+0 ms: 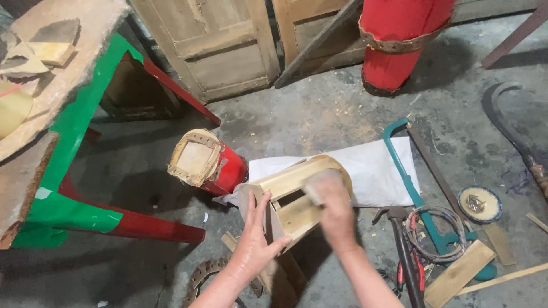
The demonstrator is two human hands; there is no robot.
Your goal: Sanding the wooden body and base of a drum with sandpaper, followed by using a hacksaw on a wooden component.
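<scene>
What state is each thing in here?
wooden drum frame: lying tilted, unfinished, bare wood
left hand: open, palm braced on the frame's side
right hand: blurred, pressed on the frame's top face
red drum: on its side on the floor
hacksaw: flat on the floor
hammer: lying on the floor
wire coil: coiled, lying on the tools

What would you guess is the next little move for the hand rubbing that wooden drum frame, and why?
Probably another short rubbing stroke along the same slat. The right hand is blurred in motion and pressed on the top of the wooden drum frame, while the left hand braces its near side, tilting it off the floor. What the right hand presses with is too blurred to tell.
</scene>
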